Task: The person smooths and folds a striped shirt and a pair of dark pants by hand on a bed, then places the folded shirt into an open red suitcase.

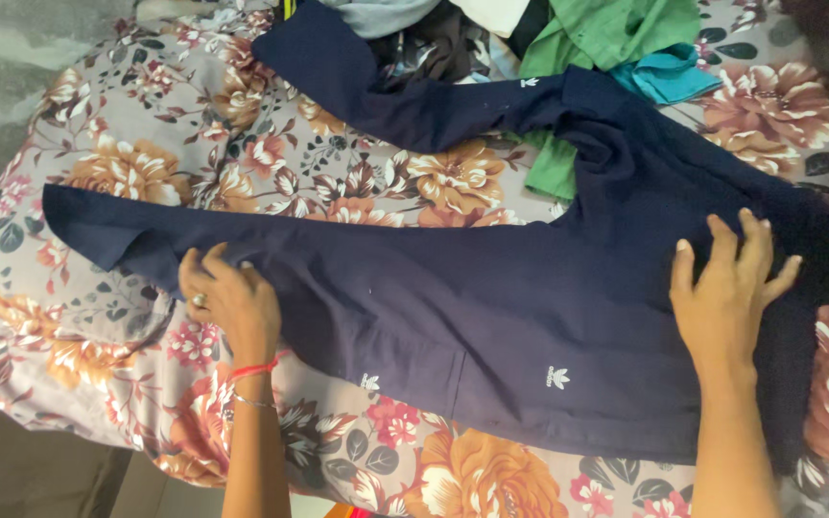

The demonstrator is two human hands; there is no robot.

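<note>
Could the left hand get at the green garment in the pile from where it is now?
Probably not without shifting: the left hand rests on the navy trousers, while the green garment lies far across, beyond the upper trouser leg.

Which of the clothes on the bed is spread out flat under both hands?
The dark navy trousers. The left hand and right hand press on them; the other clothes lie crumpled in a pile behind.
</note>
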